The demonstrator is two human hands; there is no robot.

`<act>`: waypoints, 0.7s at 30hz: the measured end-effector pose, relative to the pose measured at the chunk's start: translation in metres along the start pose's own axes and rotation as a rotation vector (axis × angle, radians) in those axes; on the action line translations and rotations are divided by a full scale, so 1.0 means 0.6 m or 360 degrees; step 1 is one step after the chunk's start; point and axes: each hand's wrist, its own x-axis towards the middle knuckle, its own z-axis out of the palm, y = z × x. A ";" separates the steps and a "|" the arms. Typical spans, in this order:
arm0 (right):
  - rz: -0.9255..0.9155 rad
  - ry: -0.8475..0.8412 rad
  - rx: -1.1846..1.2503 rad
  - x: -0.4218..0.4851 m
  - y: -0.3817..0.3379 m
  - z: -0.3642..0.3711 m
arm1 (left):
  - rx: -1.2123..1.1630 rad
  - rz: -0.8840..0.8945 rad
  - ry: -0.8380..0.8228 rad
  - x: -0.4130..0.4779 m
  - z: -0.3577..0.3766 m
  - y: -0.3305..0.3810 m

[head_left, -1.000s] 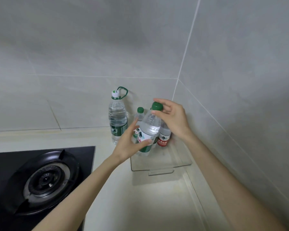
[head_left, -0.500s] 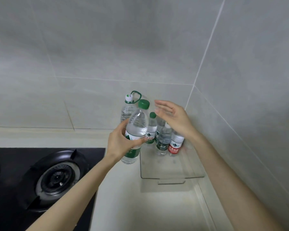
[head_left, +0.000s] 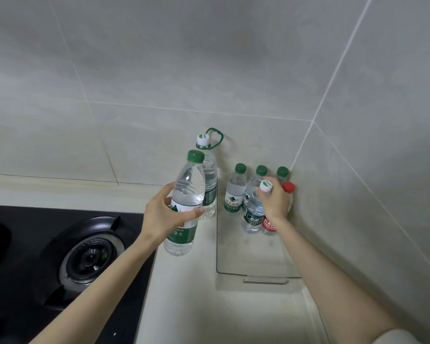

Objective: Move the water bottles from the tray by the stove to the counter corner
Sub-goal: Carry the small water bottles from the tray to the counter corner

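1. The left hand (head_left: 163, 217) is wrapped around a green-capped bottle (head_left: 184, 207), held off the tray (head_left: 233, 271) over the bench (head_left: 196, 306)
2. The right hand (head_left: 274, 202) is closed on a white-capped bottle (head_left: 255, 212) in the tray, presumably for lifting

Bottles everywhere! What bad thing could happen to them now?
1. The right hand grips the white-capped bottle packed among others; lifting it might topple the red-capped bottle.
2. The left hand holds the big green-capped bottle tilted above the counter, close to the stove; it could slip.
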 end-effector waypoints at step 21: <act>-0.0555 0.0093 0.0208 -0.045 -0.147 -0.050 | -0.0087 -0.0011 0.0140 -0.046 -0.046 0.052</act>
